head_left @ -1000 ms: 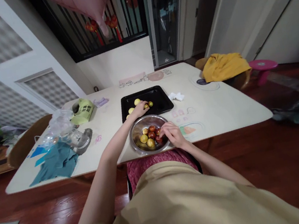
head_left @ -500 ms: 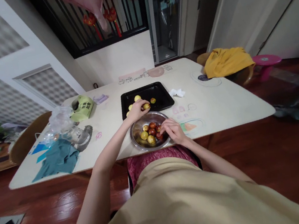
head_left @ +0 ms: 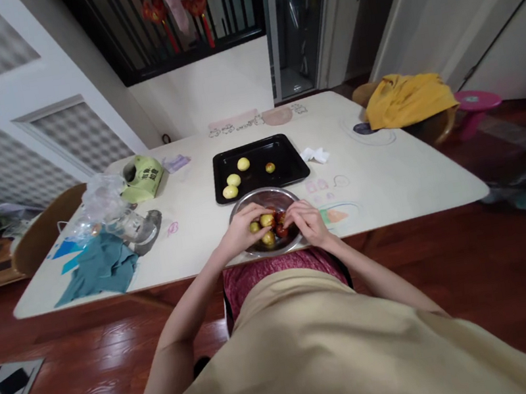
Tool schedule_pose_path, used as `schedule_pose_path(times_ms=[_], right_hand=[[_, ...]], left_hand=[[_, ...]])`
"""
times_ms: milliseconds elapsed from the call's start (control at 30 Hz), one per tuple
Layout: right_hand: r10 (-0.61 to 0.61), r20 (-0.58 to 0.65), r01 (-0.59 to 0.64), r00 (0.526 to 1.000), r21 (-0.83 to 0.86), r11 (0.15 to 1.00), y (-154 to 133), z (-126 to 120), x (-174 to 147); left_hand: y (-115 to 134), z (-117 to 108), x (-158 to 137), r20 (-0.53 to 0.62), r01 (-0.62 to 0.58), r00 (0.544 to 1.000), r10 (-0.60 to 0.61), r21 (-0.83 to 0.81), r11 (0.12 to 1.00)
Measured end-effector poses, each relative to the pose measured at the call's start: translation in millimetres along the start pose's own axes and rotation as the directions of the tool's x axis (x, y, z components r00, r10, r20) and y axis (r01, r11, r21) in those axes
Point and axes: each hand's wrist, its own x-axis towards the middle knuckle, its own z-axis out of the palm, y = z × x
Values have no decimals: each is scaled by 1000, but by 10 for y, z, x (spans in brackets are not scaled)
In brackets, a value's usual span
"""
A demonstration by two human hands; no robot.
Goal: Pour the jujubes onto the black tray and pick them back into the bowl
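The left hand [head_left: 247,228] is over the near-left part of a steel bowl [head_left: 263,196], and its thumb and fingers seem to pinch one yellow round fruit [head_left: 267,221]. The right hand [head_left: 306,220] is at the opposite side of the bowl, with bent fingers drawn near together at a dark red fruit [head_left: 281,229]; I cannot tell if it grips this fruit or only touches it. Other yellow fruits [head_left: 268,239] lie in the bowl, below and between the two hands, but the fingers cover a part, so the full count is not clear.

Beyond the left hand, just past the bowl, is a black baking tray [head_left: 286,153]. On it are three pale yellow fruits [head_left: 233,180] on its left side and one smaller yellow fruit with a reddish top [head_left: 270,168], apart from them to the right. A crumpled white tissue [head_left: 317,155] rests on the white surface [head_left: 380,178], farther out than the right hand and beside the tray.

I judge the work to be partway: a group is gathered in the bowl, four fruits are on the tray, and both hands are busy inside the bowl.
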Motion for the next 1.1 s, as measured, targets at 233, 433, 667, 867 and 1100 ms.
schedule_pose_path(times_ms=[233,433,667,867,1100], right_hand=[[46,34,-46,998,-17,999,-6,-11,5],[42,34,-42,999,-1,999,0,-10,3],[56,24,-56,998,-4,998,-2,7,6],[48,-5,-48,999,-1,999,-5,19,9],[76,-11,-75,997,37,996,24,9,11]], left_hand=[[129,61,-75,82,-16,996,21,-55,998],[195,30,-52,187,-3,982,17,-71,997],[197,28,-44,198,27,980,-28,8,1000],[181,49,-66,142,-26,990,25,9,1000],[60,58,-272,-283,-18,959,8,-34,999]])
